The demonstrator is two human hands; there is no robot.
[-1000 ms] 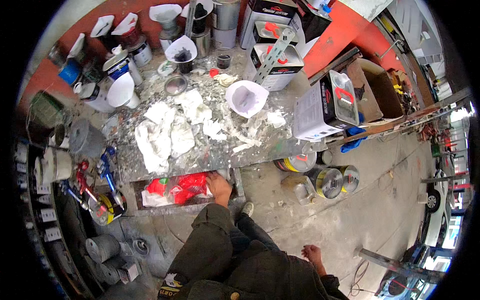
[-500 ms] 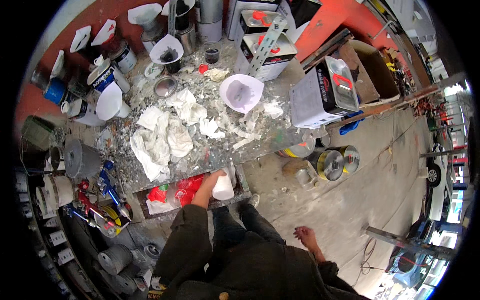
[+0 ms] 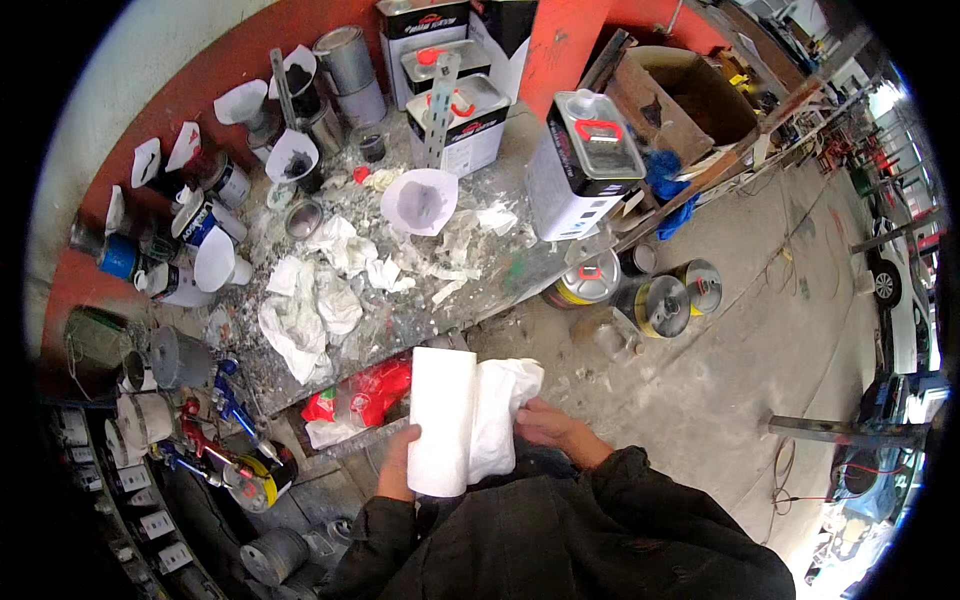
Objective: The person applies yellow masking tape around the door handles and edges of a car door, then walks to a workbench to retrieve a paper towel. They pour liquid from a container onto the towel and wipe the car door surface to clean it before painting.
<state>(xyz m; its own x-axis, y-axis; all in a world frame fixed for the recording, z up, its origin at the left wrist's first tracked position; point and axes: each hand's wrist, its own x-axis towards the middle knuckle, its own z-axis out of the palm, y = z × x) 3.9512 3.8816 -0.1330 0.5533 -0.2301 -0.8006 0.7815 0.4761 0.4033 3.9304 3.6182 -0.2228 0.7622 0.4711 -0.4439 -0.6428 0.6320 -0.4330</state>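
A white paper towel roll (image 3: pixel 442 425) is held upright in front of my body, just off the bench's near edge. My left hand (image 3: pixel 399 465) wraps round its left side, the fingers mostly hidden behind it. From the roll's right side hangs a loose, creased paper sheet (image 3: pixel 503 405). My right hand (image 3: pixel 558 430) pinches the right edge of that sheet, thumb and fingers closed on it. Behind the roll, an open drawer (image 3: pixel 345 445) below the bench top contains a red plastic bag (image 3: pixel 378 393).
Crumpled white paper (image 3: pixel 300 325) and a paper strainer cone (image 3: pixel 418 202) lie on the paint-stained bench (image 3: pixel 395 310). Blue and red spray guns (image 3: pixel 240 405) hang at the left. A rectangular tin (image 3: pixel 580 165) stands at the right corner, with round drums (image 3: pixel 660 307) on the floor.
My left hand has lifted the paper towel roll out of the drawer and brought it nearer. My right hand has come in from the right and taken hold of the loose sheet.
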